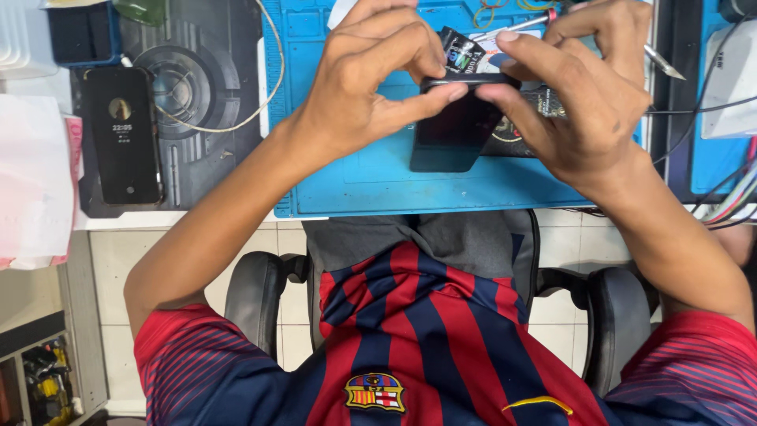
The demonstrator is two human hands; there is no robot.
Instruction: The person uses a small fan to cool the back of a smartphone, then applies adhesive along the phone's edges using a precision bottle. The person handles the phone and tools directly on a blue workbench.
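Both my hands hold a dark phone (451, 134) just above a blue work mat (355, 177). My left hand (371, 79) pinches the phone's upper edge from the left with thumb and fingers. From the right, my right hand (587, 106) grips the same edge, and a thin metal tool (664, 66) sticks out past its fingers. A small black glossy packet (462, 50) lies just behind the phone, between my fingertips. The far end of the phone is hidden by my fingers.
A second black phone (122, 134) with a lit screen lies on a dark mat (205, 102) at the left, with a white cable (264, 102) looping over it. Papers (31, 181) are at the far left, and cables (729, 201) and a white device at the right. Chair armrests (252, 296) flank my lap.
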